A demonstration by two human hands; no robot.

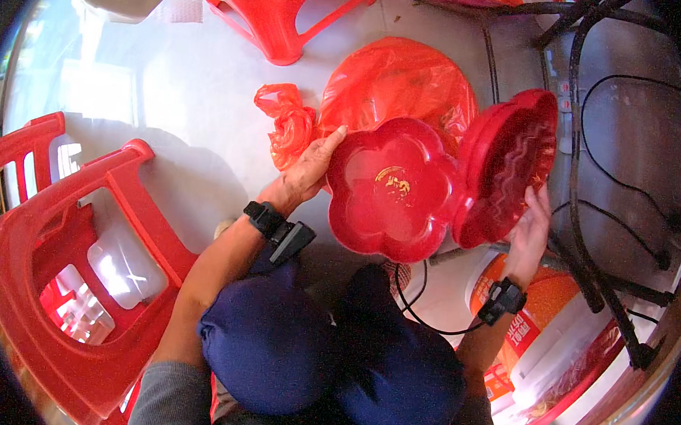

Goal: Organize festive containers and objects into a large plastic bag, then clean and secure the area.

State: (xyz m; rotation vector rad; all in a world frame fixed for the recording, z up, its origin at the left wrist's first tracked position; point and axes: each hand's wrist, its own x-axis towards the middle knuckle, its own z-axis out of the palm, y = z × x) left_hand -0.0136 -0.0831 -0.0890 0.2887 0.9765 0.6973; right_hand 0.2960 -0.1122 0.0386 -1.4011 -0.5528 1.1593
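My left hand (308,169) grips the left rim of a red flower-shaped plastic tray (364,214), which has a worn gold print at its centre. My right hand (532,220) holds a second red scalloped piece (479,175), tilted on its edge, with its hollow side facing right. The two pieces meet or overlap at the tray's right rim; whether they touch is unclear. Just beyond them on the floor lies a round shape under a thin red plastic bag (397,80). A crumpled red plastic bag (290,126) is beside it, near my left hand.
Red plastic chairs (157,211) stand at the left, and a red plastic stool (282,25) is at the top. Black metal legs (576,140) and loose black cables (621,182) are at the right. Below them is an orange and white printed package (553,304).
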